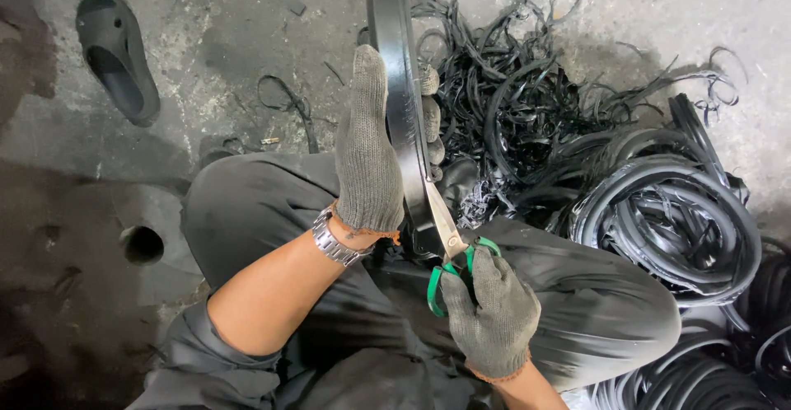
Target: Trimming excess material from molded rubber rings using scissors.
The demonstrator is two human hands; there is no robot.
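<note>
Currently, my gloved left hand (368, 150) clasps the upright black rubber ring (402, 105), fingers wrapped over its edge. My gloved right hand (492, 311) is closed around the green-handled scissors (449, 249), blades touching the smooth ring above my lap.

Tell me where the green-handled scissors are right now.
In the head view, the green-handled scissors sit low and centre, held in the right hand, blades against the black rubber ring held by the left hand.
</note>
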